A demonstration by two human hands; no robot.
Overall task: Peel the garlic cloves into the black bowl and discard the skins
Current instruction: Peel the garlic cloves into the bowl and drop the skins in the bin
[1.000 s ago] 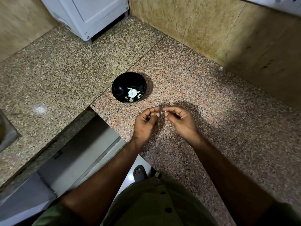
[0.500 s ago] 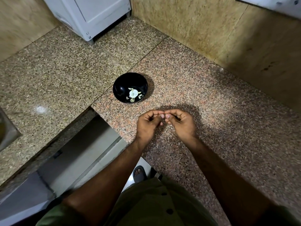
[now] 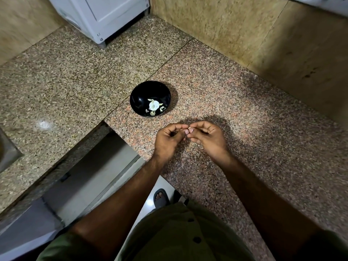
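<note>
Two hands meet at frame centre: left hand [image 3: 167, 139] and right hand [image 3: 209, 137] each hold a narrow fingertip grip on one garlic clove [image 3: 189, 127], barely visible. Black bowl [image 3: 140, 95] stands on the surface up-left, nearer the left hand.

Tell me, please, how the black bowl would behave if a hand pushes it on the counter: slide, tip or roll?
The black bowl would probably slide, since the granite counter looks polished. It seems light, holding only a few garlic pieces. Its rounded walls suggest that a push at the rim might rock it.
</note>
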